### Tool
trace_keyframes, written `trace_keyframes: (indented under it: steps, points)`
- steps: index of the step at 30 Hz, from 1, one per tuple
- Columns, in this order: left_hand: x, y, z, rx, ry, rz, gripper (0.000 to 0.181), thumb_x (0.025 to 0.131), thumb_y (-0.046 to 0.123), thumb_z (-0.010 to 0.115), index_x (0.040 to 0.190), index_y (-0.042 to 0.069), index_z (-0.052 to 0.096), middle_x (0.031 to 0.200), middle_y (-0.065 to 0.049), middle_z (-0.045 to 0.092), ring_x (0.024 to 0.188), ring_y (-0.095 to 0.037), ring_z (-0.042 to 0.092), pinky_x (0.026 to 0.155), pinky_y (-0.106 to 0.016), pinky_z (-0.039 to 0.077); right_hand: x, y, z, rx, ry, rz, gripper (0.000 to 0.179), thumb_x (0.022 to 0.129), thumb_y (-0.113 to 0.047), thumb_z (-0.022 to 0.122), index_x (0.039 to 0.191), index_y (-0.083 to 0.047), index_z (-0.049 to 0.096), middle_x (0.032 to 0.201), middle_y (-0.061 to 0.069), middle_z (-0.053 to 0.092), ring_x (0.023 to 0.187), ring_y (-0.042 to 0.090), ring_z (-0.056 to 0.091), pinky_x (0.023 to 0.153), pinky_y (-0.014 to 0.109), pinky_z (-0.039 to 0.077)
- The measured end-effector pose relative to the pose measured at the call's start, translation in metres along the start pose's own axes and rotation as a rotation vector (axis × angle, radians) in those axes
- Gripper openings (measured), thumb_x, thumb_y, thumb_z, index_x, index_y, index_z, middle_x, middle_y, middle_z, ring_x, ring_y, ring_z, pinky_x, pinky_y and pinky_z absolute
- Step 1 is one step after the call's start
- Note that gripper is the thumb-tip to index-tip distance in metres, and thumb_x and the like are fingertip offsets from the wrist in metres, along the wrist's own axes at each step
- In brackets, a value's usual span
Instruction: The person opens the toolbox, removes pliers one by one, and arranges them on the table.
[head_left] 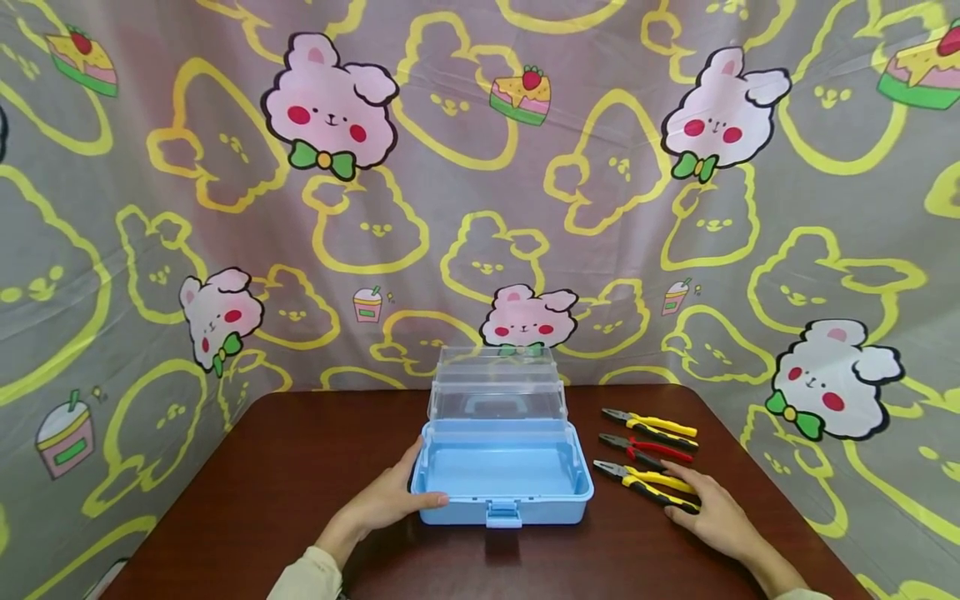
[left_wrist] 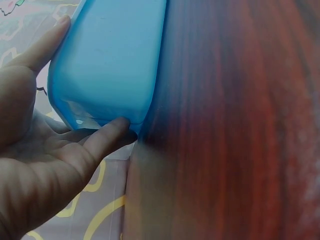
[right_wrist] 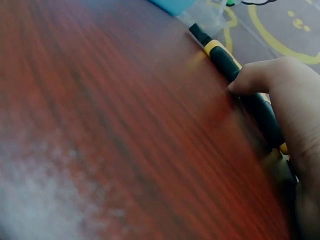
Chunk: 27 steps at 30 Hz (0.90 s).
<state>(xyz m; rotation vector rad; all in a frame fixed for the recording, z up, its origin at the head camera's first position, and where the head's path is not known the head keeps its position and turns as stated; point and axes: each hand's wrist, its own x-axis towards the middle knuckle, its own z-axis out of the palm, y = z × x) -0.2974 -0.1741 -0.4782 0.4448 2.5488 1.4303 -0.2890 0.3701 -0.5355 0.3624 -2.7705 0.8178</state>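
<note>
A light blue toolbox (head_left: pixel 504 510) with a raised clear lid (head_left: pixel 498 392) stands in the middle of the table, its inside in view. My left hand (head_left: pixel 390 496) grips its left side, with the thumb over the front rim. In the left wrist view, the fingers of the left hand (left_wrist: pixel 60 155) touch the blue wall (left_wrist: pixel 112 60). At the right, my right hand (head_left: pixel 712 510) holds the handles of the nearest yellow-and-black pliers (head_left: pixel 637 477) between thumb and fingers. Those pliers (right_wrist: pixel 225 62) lie along the tabletop in the right wrist view, under the right hand (right_wrist: pixel 295 105).
Red-handled pliers (head_left: pixel 652 447) and another yellow-and-black pair (head_left: pixel 652 423) lie behind the held pliers. The dark brown table (head_left: pixel 300 450) has a patterned curtain (head_left: pixel 480 183) around its back and sides.
</note>
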Motion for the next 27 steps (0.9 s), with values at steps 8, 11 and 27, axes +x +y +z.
trace_keyframes:
  steps: [8,11,27]
  points:
    - [0.003,0.000,0.002,-0.010,0.000,0.013,0.117,0.086,0.046,0.084,0.168,0.012,0.008,0.165,-0.024,0.025,0.147,-0.040,0.031,0.110,-0.067,0.030,0.001,0.002,-0.001,-0.037,0.026,0.019,0.073,0.085,-0.044,0.085,0.144,-0.010,0.059,0.139,0.020,0.059,0.127,0.048,0.051,0.095,0.068,0.042]
    - [0.003,-0.002,0.003,-0.006,-0.001,0.012,0.116,0.086,0.047,0.083,0.168,0.012,0.008,0.165,-0.024,0.025,0.147,-0.041,0.030,0.111,-0.067,0.030,0.000,0.003,-0.001,-0.044,0.030,0.026,0.074,0.085,-0.048,0.084,0.144,-0.010,0.060,0.139,0.020,0.059,0.127,0.048,0.052,0.095,0.068,0.042]
    - [-0.004,0.003,-0.005,0.153,0.055,0.061,0.116,0.087,0.052,0.081,0.167,0.011,0.008,0.158,-0.026,0.037,0.140,-0.038,0.043,0.108,-0.063,0.037,0.010,-0.023,-0.011,0.033,0.247,-0.089,0.050,0.095,-0.028,0.078,0.138,-0.007,0.063,0.125,0.013,0.067,0.118,0.039,0.059,0.091,0.054,0.045]
